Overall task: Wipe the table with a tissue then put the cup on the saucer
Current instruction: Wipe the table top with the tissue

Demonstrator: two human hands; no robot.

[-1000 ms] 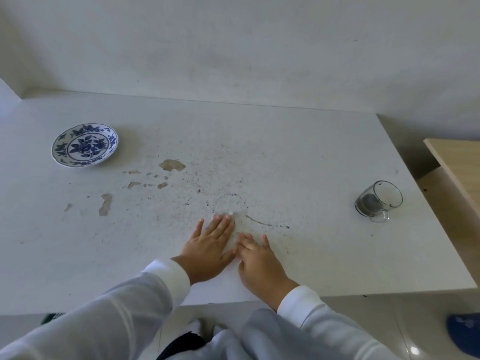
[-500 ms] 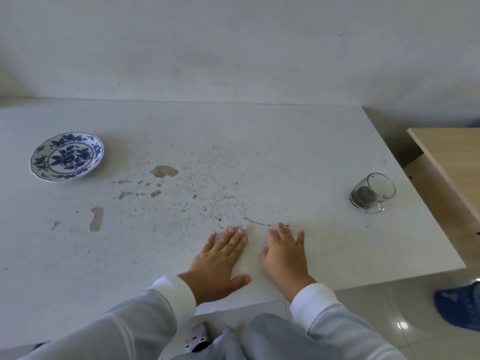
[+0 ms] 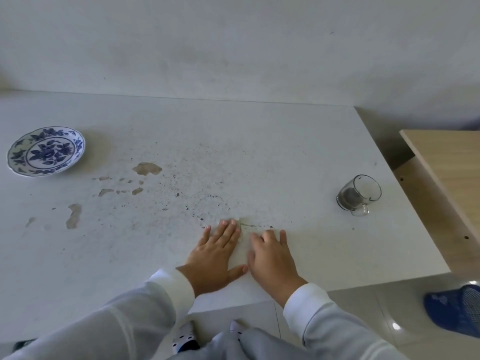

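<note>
A thin white tissue (image 3: 240, 246) lies flat on the white table (image 3: 259, 141) near its front edge. My left hand (image 3: 215, 255) presses flat on its left part. My right hand (image 3: 272, 258) rests on its right part with the fingers slightly curled. A blue-and-white flowered saucer (image 3: 46, 152) sits far left. At the far right stands a small glass cup (image 3: 359, 194) with dark dregs, its handle toward me. Brown spill patches (image 3: 146, 168) and dark specks (image 3: 197, 201) mark the surface between saucer and hands.
A grey wall runs along the table's back edge. A light wooden piece of furniture (image 3: 446, 167) stands close to the table's right side. A blue slipper (image 3: 457, 310) lies on the tiled floor at the lower right.
My right hand has slid to the right, away from the left hand, so a strip of tissue shows between them. The left hand has stayed in place. Saucer and cup have not moved.
</note>
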